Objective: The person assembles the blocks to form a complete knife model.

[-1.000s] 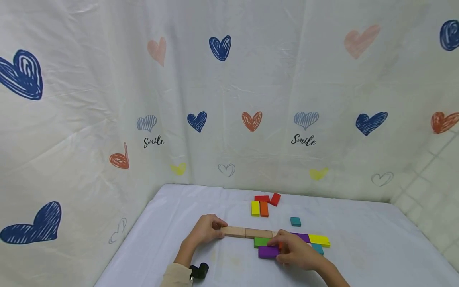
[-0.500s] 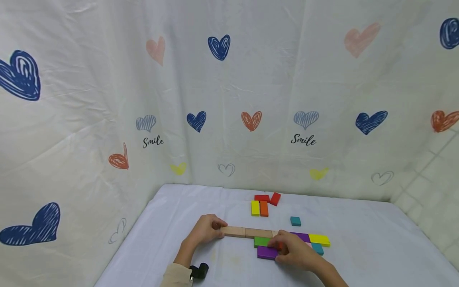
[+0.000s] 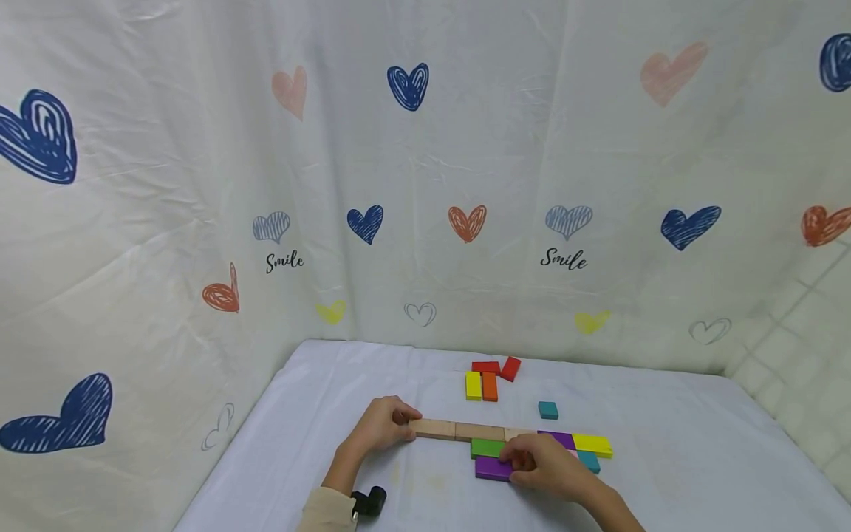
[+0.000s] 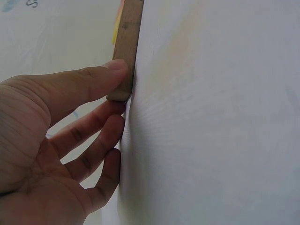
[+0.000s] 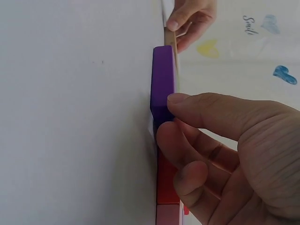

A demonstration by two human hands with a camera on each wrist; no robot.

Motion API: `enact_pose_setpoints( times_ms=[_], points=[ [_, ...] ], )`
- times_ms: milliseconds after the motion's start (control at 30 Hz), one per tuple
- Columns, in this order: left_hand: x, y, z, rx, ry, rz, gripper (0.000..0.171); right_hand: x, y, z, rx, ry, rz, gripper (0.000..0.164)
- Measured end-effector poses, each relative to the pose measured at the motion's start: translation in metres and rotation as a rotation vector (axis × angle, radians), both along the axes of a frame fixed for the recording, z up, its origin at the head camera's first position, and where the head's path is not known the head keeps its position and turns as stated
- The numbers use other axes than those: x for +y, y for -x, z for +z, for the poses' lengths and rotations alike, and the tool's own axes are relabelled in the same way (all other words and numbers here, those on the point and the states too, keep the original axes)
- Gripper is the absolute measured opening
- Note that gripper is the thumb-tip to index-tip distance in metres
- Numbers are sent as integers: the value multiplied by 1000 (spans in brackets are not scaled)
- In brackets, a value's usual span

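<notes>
My left hand (image 3: 385,428) pinches the left end of a plain wooden block (image 3: 433,428) between thumb and fingers. That block heads a row with another plain block (image 3: 480,433) and a third plain piece (image 3: 518,434) partly behind my right hand. My right hand (image 3: 548,469) pinches the right end of a purple block (image 3: 490,468) lying in front of a green block (image 3: 487,448). In the right wrist view, the thumb presses the end of the purple block (image 5: 163,77). A red block (image 5: 167,180) and a pink block (image 5: 168,213) lie beyond its end, below the fingers.
Right of the row lie another purple block (image 3: 558,440), a yellow block (image 3: 592,445) and a teal block (image 3: 588,462). Farther back are a small teal block (image 3: 548,410), a yellow block (image 3: 473,386), an orange block (image 3: 489,386) and two red blocks (image 3: 485,366). A patterned curtain (image 3: 492,281) hangs behind.
The purple block in my right hand has slid slightly to the left. My right fingers have shifted a little on it. My left hand and the wooden row have stayed still.
</notes>
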State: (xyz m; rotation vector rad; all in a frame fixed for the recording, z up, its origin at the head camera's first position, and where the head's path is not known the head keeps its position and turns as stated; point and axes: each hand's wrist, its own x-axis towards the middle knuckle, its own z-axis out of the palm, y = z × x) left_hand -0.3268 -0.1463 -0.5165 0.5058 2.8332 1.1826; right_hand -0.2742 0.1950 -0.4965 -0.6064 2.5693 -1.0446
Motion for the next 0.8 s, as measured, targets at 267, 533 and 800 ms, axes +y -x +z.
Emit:
enact_pose_setpoints(
  times_ms=[267, 533, 800],
  points=[
    [0, -1, 2, -6, -9, -4, 28, -3, 1, -2, 25, -15, 16, 20],
    [0, -1, 2, -3, -13, -8, 28, -5, 1, -3, 22, -4, 17, 19],
    [-1, 0, 0, -2, -7, -3, 28, -7, -2, -1, 23, -9, 16, 18]
  ],
)
